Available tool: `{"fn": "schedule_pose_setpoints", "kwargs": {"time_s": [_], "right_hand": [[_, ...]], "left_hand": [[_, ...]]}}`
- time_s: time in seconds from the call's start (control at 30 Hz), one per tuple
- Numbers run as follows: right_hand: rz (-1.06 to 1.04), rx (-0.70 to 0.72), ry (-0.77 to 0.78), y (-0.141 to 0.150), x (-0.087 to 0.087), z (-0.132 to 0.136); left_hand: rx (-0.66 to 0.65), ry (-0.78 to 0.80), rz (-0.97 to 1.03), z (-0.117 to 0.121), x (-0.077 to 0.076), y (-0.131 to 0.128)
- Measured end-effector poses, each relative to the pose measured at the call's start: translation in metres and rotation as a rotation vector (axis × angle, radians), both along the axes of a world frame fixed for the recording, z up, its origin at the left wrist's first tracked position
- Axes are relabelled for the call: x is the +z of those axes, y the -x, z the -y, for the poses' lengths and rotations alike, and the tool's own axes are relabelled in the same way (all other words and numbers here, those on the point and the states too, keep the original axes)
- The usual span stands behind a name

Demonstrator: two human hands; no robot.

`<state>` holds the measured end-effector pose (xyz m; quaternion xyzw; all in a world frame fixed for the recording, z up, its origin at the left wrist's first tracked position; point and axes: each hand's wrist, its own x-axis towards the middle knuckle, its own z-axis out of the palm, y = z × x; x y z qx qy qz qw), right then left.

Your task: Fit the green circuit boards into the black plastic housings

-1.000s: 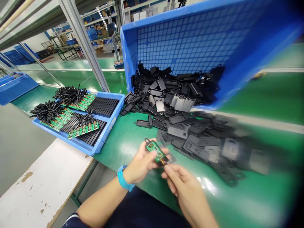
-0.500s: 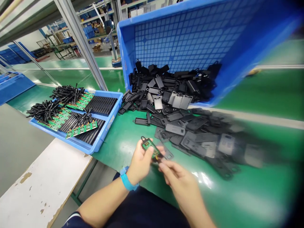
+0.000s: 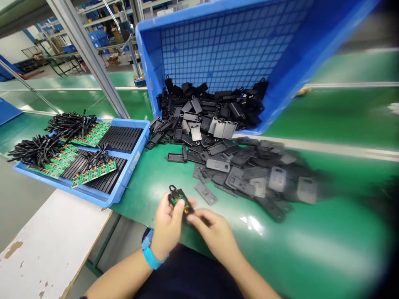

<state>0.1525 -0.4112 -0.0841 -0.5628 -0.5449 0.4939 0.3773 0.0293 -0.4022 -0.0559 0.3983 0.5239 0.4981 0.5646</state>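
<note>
My left hand (image 3: 170,224) is closed round a small black plastic case (image 3: 182,193) with a hanging loop at its top. In the case lies a green circuit board (image 3: 177,198), with my left thumb resting on it. Orange and yellow wires show at the board's lower end. There, the thumb and forefinger of my right hand (image 3: 213,232) pinch the end of the case; exactly what lies between the fingertips is hidden. Just beyond my hands, a flat black cover (image 3: 205,193) lies on the green table (image 3: 149,182).
A blue tray (image 3: 109,202) at left holds green boards with black cables (image 3: 73,124) and rows of black cases (image 3: 122,138). A large blue crate (image 3: 146,70) lies tipped on its side, black cases (image 3: 195,132) spilling out. Flat covers (image 3: 218,165) are heaped before it.
The camera view has shifted, so hands and table things appear in different places. My right fingertips have come closer to the case's lower end. My left hand keeps its hold.
</note>
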Motion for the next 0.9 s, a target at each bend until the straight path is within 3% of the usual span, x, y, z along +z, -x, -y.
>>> {"fn": "schedule_pose_setpoints", "kwargs": {"time_s": [0.07,0.17,0.23,0.37,0.5,0.57,0.7,0.83,0.9], "right_hand": [[0.229,0.048,-0.229,-0.011,-0.006,-0.009],[0.701,-0.042,-0.447,-0.031,-0.018,-0.026],[0.888,-0.009,-0.502,-0.041,-0.023,-0.032],[0.922,0.114,-0.581,-0.042,-0.02,-0.027],[0.678,0.177,-0.351,-0.033,-0.005,-0.011],[0.449,0.111,-0.183,-0.032,0.0,-0.007],[-0.03,-0.165,0.005,-0.038,0.001,-0.007],[-0.288,-0.199,0.06,-0.037,0.001,-0.008],[-0.398,-0.229,0.117,-0.032,0.003,-0.009]], "left_hand": [[0.088,0.016,0.054,-0.008,0.001,0.01],[0.122,0.063,0.114,-0.026,-0.002,0.025],[0.037,0.117,0.072,-0.033,-0.006,0.03],[-0.185,0.11,-0.149,-0.034,-0.015,0.021],[-0.291,-0.01,-0.376,-0.027,-0.02,0.002],[-0.322,-0.013,-0.386,-0.026,-0.021,-0.003],[-0.373,0.157,-0.169,-0.025,-0.026,-0.007],[-0.313,0.209,0.038,-0.022,-0.026,-0.01],[-0.346,0.204,0.072,-0.019,-0.023,-0.012]]}}
